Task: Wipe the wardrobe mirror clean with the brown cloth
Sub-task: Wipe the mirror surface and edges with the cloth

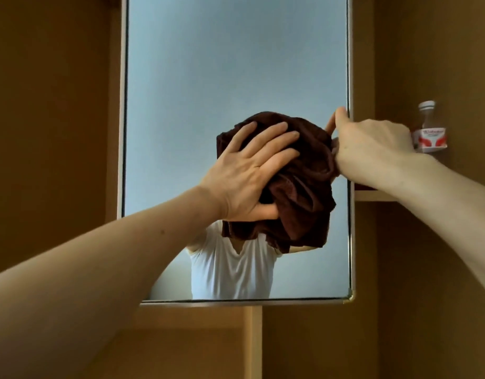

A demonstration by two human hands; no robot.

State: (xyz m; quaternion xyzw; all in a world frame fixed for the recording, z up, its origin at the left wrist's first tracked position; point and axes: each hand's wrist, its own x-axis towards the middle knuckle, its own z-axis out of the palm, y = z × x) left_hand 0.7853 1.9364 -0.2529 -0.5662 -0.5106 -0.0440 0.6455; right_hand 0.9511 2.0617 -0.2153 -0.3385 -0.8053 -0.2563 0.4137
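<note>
Pressing the bunched brown cloth [304, 165] against the wardrobe mirror [222, 64], the left hand [249, 176] spreads its fingers over it, thumb hooked into the folds beneath. The right hand [372, 143], just beside the cloth, curls its fingers around the mirror's right edge; a small bottle [427, 124] stands just beyond its knuckles.

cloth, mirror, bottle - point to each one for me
cloth [304, 209]: head view, on its lower bunched folds.
mirror [236, 64]: head view, on the bare upper glass.
bottle [426, 105]: head view, on its white cap.
</note>
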